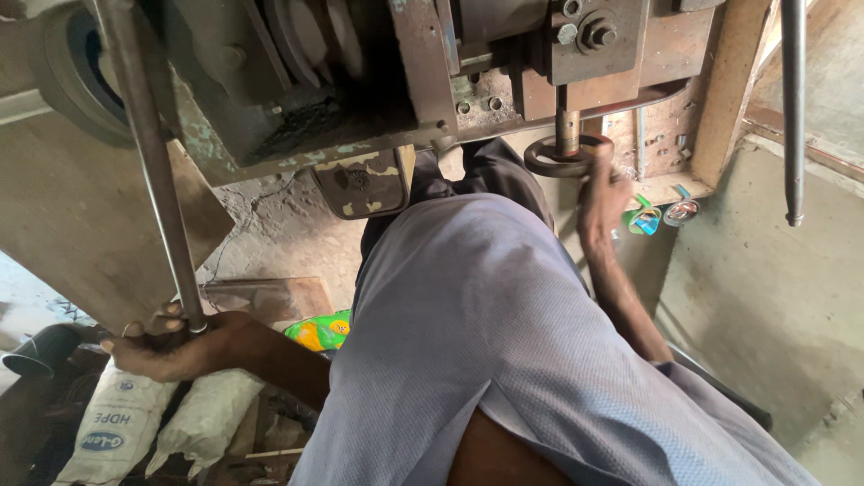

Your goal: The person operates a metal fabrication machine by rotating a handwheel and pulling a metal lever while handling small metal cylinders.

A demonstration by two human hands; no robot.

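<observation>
Workshop floor of cracked concrete lay below a heavy, worn machine of rusted and paint-flaked steel, seen from above over the person's pale blue shirt. Left hand was clenched around the lower end of a long steel lever, which ran up slantwise to the machine's left side. Right hand reached forward, its fingers curled on a dark metal ring that hung around a short vertical shaft beneath a bolted block; whether that grip was fully closed could not be told. White sacks lay near the left hand, a green and yellow packet beside the shirt, and a second rod hung at right, well apart from both hands. Judged from this pose, the step in hand was positioning the ring at the shaft while the lever was held ready; the next move would call for a steady ring and fingers kept clear before any pull on the lever.
</observation>
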